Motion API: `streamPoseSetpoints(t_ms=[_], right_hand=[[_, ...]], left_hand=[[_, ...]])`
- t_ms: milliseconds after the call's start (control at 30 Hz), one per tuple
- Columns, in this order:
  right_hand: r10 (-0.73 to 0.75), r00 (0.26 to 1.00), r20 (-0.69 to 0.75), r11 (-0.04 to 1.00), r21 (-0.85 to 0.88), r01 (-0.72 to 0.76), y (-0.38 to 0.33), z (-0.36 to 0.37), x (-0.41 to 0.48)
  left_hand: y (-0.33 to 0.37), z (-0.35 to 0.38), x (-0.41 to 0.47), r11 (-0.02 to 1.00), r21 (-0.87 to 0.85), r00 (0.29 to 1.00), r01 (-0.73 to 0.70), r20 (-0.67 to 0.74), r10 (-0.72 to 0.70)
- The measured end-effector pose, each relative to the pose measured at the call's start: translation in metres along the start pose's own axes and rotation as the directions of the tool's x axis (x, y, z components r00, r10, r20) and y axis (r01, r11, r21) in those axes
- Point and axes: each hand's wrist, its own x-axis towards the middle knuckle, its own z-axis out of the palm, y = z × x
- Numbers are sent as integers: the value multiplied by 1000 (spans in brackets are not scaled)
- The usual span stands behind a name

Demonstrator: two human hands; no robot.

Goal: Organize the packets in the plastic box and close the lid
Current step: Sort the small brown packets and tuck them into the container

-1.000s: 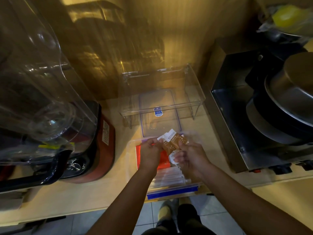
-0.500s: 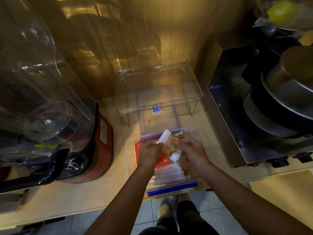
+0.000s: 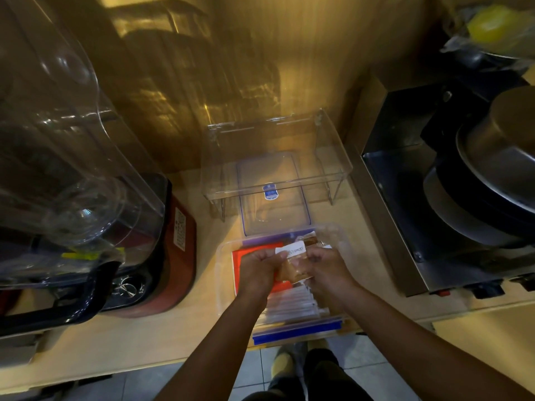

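Note:
A clear plastic box [image 3: 224, 273] sits at the counter's front edge, with red packets [image 3: 249, 253] at its left and several white packets [image 3: 292, 302] nearer me. Its clear lid with blue trim [image 3: 273, 198] lies flat just behind it. My left hand [image 3: 259, 270] and my right hand [image 3: 327, 270] meet over the box, both gripping a small bundle of brown packets with a white label [image 3: 292, 263]. More brown packets [image 3: 311, 241] lie at the box's far right.
A clear acrylic riser [image 3: 278, 151] stands behind the lid by the wall. A red blender base with a large clear jug [image 3: 86, 180] fills the left. A steel appliance holding dark pans [image 3: 463, 198] stands at the right. The counter edge runs just below the box.
The brown packets have come down from above the box's far end to lower over its middle, still held between both hands. The view has shifted slightly.

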Motion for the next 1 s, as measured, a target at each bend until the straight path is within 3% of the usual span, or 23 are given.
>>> streamPoseSetpoints(t_ms=[67, 133, 233, 367, 467, 567, 700, 767, 933, 1000], right_hand=[[-14, 1000, -8, 1000, -2, 14, 0, 2, 0], [-92, 989, -114, 996, -31, 89, 0, 0, 2], [-218, 930, -295, 968, -190, 166, -3, -6, 8], [-266, 892, -366, 927, -351, 133, -5, -5, 25], [-127, 905, -406, 970, -242, 27, -5, 2, 36], [-18, 907, -421, 1000, 1, 20, -4, 2, 42], [-223, 929, -296, 896, -437, 76, -2, -6, 50], [-263, 937, -230, 855, -506, 116, -3, -8, 48], [-408, 885, -225, 878, -362, 313, -11, -9, 31], [-366, 901, -234, 928, -164, 334, -17, -13, 24]], left_hand=[[-2, 0, 1, 1000, 16, 1000, 21, -19, -20], [-4, -2, 3, 999, 9, 997, 44, -58, -43], [-4, -4, 2, 998, -40, 993, 58, -98, -62], [-2, -4, 0, 1000, 2, 996, -11, -92, 11], [-1, -3, -2, 998, 57, 995, -37, -87, 42], [-2, -5, -3, 997, 52, 992, -51, -115, 57], [-3, -8, -4, 996, 63, 989, -70, -127, 78], [-3, -8, -4, 997, 41, 987, -65, -144, 70], [-3, -11, -3, 998, -43, 973, -36, -227, 26], [-2, -12, -2, 998, -62, 971, -26, -239, 10]])
